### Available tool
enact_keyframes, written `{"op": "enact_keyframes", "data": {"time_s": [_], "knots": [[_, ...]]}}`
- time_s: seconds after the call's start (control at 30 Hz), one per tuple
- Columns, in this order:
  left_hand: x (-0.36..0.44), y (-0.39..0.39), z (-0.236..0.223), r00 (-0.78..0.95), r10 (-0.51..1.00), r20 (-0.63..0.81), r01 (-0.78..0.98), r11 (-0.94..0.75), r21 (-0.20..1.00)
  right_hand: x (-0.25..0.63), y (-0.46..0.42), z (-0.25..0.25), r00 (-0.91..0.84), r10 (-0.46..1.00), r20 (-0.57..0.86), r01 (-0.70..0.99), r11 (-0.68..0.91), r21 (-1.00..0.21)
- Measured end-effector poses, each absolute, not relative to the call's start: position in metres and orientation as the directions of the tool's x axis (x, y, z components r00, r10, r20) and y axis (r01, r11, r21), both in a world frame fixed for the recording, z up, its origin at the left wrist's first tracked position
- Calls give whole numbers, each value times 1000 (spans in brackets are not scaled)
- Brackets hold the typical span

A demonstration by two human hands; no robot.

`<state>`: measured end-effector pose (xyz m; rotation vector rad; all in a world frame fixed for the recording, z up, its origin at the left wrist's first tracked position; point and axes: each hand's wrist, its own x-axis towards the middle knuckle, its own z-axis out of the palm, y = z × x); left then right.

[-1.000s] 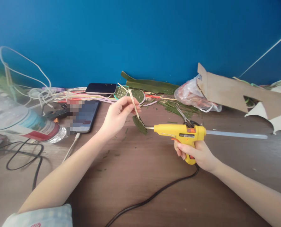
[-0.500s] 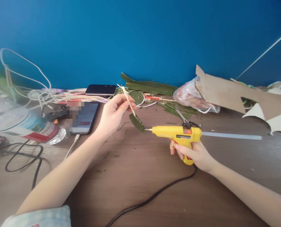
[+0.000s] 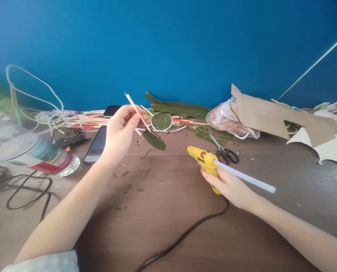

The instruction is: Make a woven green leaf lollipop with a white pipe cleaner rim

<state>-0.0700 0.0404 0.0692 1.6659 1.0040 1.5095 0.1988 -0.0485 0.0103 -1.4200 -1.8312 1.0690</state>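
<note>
Between thumb and fingers, my left hand (image 3: 122, 130) pinches a thin pale wooden stick (image 3: 134, 107), tilted down to the right. At its lower end sits a dark green oval leaf-like piece (image 3: 154, 140). My right hand (image 3: 227, 185) is wrapped round the handle of a yellow hot glue gun (image 3: 204, 160), with its nozzle pointing away and to the left. A long translucent glue stick (image 3: 244, 175) sticks out of the gun's back. The gun is apart from the green piece. Behind the green piece lies a round container of chopped green bits (image 3: 161, 121).
Scissors (image 3: 223, 149) lie just beyond the glue gun. Long green leaves (image 3: 179, 108), a plastic bag (image 3: 221, 119) and cut cardboard (image 3: 264, 113) line the blue wall. On the left are a bottle (image 3: 43, 155), a phone (image 3: 96, 147) and cables. A black cord (image 3: 182, 238) crosses the front.
The glue gun has drawn back from the green piece and swung round, its nozzle now pointing more forward. My left hand has shifted slightly left with the stick and green piece.
</note>
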Motion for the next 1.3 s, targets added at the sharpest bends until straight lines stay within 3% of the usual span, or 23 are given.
{"op": "enact_keyframes", "data": {"time_s": [0.3,0.5,0.67,0.93,1.07,1.3], "knots": [[-77,46,72,-3,859,513,101,-510,854,189,-51,19,-346,938,-18,623,216,-752],[-84,50,71,-30,834,551,121,-544,830,167,-56,12,-256,964,-72,882,202,-425],[-84,48,72,-48,840,540,149,-528,836,161,-51,19,-303,953,15,917,296,-269],[-77,40,82,32,884,467,300,-454,839,159,52,49,-395,898,196,820,441,-365],[-76,41,77,141,921,363,333,-389,859,129,100,43,-497,850,172,781,525,-338],[-75,43,67,233,923,305,394,-376,839,86,121,32,-577,805,137,761,591,-267]]}}
